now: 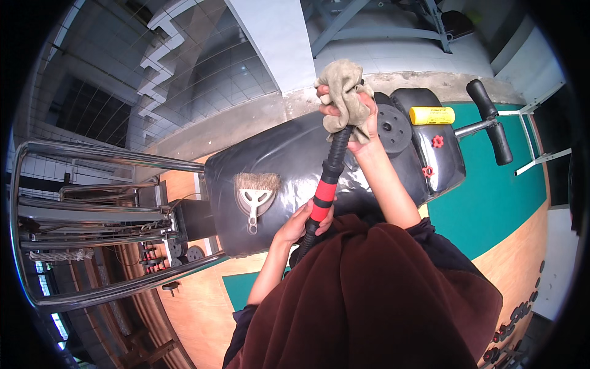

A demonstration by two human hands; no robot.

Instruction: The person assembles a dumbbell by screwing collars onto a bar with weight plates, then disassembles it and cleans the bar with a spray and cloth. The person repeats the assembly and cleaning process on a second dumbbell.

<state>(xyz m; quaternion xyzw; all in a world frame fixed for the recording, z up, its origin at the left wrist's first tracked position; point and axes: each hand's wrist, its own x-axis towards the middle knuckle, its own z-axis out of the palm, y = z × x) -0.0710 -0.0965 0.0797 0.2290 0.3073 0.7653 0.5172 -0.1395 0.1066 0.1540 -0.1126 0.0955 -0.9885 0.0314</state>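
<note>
Bar (326,190) in the head view, black with red bands, slants from seven to one o'clock above the padded bench (289,138). Our left hand (299,224) curls around its lower part; our right hand (371,123) clasps a crumpled cloth (346,92) about its upper part. We judge it stiff and fairly heavy, its ribbed grips least slippery to hold. A brush (254,198) lies at nine o'clock from it.

Worn on head, left of fisheye pair. Faces steeply down over maroon garment (362,289) toward left hand (295,226), right hand (370,123) and black padded bench (289,147), all near; spans wide, upright.
</note>
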